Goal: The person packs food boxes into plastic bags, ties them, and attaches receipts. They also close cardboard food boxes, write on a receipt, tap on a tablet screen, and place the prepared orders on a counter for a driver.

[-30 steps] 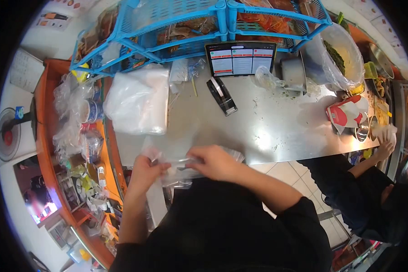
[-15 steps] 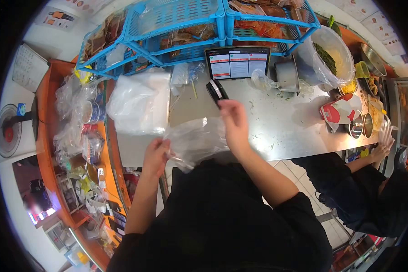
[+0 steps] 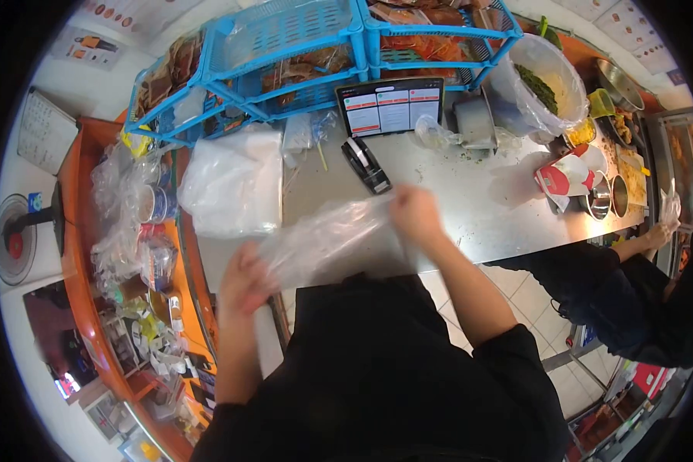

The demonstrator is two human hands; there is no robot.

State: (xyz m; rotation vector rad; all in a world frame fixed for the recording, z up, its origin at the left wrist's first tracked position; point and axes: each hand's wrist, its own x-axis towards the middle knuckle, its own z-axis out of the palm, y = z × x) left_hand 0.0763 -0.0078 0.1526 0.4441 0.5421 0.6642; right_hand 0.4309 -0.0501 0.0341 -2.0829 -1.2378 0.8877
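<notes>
A clear plastic bag [image 3: 327, 237] is stretched between my two hands above the front of the steel counter [image 3: 470, 208]. My left hand [image 3: 245, 279], blurred by motion, is closed on the bag's left end. At the other end, my right hand [image 3: 417, 214] grips the bag with its fingers curled in. Just beyond my right hand lies a black label printer or stapler-like device [image 3: 366, 165] with a white strip. A stack of clear plastic bags [image 3: 235, 185] rests to the left, behind my left hand.
A tablet [image 3: 391, 108] stands at the back below blue baskets [image 3: 285, 46]. To the right are a lined tub [image 3: 508, 85], a red-and-white carton [image 3: 566, 179] and metal bowls [image 3: 599, 199]. A co-worker's hand [image 3: 656, 236] shows at far right. Orange shelving [image 3: 104, 254] borders the left.
My hands have moved farther apart, drawing the plastic bag out lengthwise. The right hand, extended by the black device before, is now closed on the bag. The view has shifted slightly.
</notes>
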